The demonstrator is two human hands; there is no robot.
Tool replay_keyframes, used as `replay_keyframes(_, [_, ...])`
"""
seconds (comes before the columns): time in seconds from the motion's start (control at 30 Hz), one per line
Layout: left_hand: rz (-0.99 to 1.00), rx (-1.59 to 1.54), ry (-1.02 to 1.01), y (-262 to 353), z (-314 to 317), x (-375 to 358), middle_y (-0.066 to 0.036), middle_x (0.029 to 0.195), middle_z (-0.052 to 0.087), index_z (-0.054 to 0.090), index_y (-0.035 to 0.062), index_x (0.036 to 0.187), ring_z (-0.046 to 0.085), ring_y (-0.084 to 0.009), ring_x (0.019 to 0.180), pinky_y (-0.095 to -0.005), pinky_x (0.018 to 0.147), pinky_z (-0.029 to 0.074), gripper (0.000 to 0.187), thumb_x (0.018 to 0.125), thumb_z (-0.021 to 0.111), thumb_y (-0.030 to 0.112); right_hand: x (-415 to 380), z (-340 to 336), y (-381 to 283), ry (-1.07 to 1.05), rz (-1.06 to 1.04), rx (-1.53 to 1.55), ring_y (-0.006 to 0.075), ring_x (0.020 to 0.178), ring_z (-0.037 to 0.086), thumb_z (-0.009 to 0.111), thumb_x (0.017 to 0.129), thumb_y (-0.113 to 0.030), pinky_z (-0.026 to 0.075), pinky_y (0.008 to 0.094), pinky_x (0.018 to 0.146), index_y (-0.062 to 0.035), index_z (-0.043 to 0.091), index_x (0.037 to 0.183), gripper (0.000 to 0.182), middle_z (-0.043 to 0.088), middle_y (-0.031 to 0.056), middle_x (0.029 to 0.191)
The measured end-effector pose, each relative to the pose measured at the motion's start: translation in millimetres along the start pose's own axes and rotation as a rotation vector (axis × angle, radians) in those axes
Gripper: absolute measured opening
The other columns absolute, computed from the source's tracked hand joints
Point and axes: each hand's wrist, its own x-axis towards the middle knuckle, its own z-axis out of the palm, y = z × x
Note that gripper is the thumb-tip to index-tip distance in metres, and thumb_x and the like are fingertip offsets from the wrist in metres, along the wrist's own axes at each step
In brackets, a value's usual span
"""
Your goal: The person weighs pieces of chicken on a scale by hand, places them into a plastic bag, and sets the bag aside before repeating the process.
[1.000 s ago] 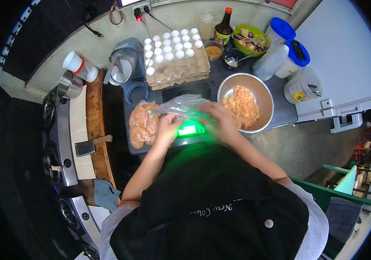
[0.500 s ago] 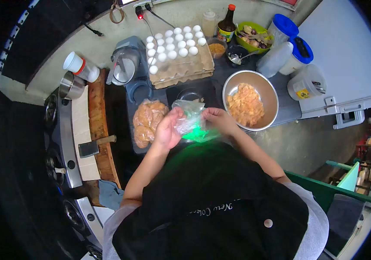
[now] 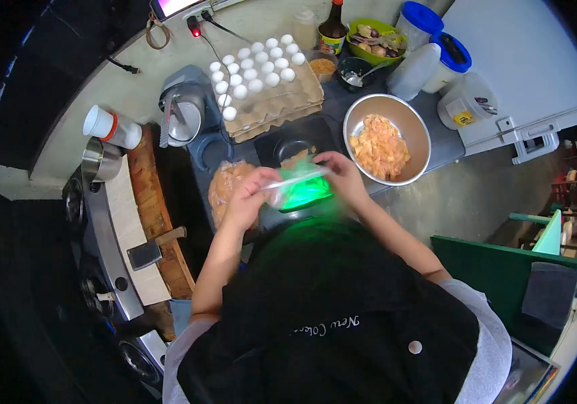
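Plastic bag (image 3: 296, 180), clear & thin, is held up btwn both hands near the worktop's (image 3: 436, 145) front edge, roughly mid-width. L hand (image 3: 255, 195) pinches its left end btwn thumb & fingers; R hand (image 3: 339, 176) pinches the right end, thumb & fingertips together. Bag's upper edge runs as a pale band from hand to hand, rising slightly to the right; lower part blurred. Green glow (image 3: 307, 192) shows thru & under it. Black panel (image 3: 266, 147) w/ a round dark centre lies just beyond the hands.

Filled bag (image 3: 226, 188), orangey-brown contents, sits by the worktop's left edge nr the front, partly hidden by L hand; can't tell if they touch. Metal bowl (image 3: 420, 145) w/ orange-pink chunks (image 3: 379, 148) stands nr the front right corner, apart from R hand.

Egg trays (image 3: 285, 111), stacked, w/ white eggs (image 3: 255, 85) on top, are toward the back edge, left of centre. Grey machine (image 3: 187, 81) is at the back left corner. Dark bottle (image 3: 333, 30), green bowl (image 3: 396, 50) & blue-lidded tubs (image 3: 436, 74) line the back, right side. Cleaver (image 3: 145, 255) lies on the separate surface to the left.
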Motion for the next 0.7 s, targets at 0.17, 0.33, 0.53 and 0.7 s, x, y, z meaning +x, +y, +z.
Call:
replay_keyframes(0.17, [-0.025,0.301,-0.245,-13.6,-4.7,7.2,0.002,0.086,0.058,0.054,0.0058,0.113,0.056,-0.0067,0.076,-0.0233,0.067,0.044,0.025,0.088,0.054,0.003,-9.3,-5.2,-14.2,0.026,0.370,0.781,0.0130,0.093,0.057,0.056,0.092,-0.010,0.048,0.0305,0.079,-0.0030,0.062,0.100,0.013,0.062,0.0035,0.098])
replay_keyframes(0.33, [0.077,0.549,0.261,-63.8,-26.0,27.0,-0.004,0.092,0.061,0.055,0.0028,0.111,0.060,-0.0139,0.081,-0.0285,0.075,0.048,0.024,0.088,0.049,0.001,-29.2,1.9,-13.3,-0.385,0.517,0.780,0.0095,0.086,0.057,0.057,0.093,-0.017,0.048,0.0281,0.074,-0.0041,0.060,0.097,0.014,0.060,0.0008,0.093])
replay_keyframes(0.53, [-0.309,-0.728,-0.149,-29.2,3.8,7.2,-0.006,0.105,0.063,0.056,-0.0008,0.113,0.062,-0.0191,0.096,-0.0343,0.089,0.050,0.024,0.093,0.049,0.010,-26.6,-20.8,25.8,-0.278,0.414,0.086,0.0085,0.084,0.058,0.058,0.092,-0.027,0.047,0.0276,0.072,-0.0056,0.063,0.094,0.022,0.061,0.0030,0.090])
replay_keyframes(0.7, [-0.201,0.237,-0.163,-64.3,10.9,15.9,0.001,0.083,0.059,0.059,0.0038,0.093,0.057,-0.0109,0.073,-0.0258,0.069,0.047,0.006,0.087,0.061,0.005,-34.8,-43.9,19.6,-0.075,0.322,0.538,0.0139,0.083,0.059,0.055,0.095,-0.024,0.048,0.0304,0.074,-0.0035,0.061,0.103,0.023,0.063,0.0046,0.093])
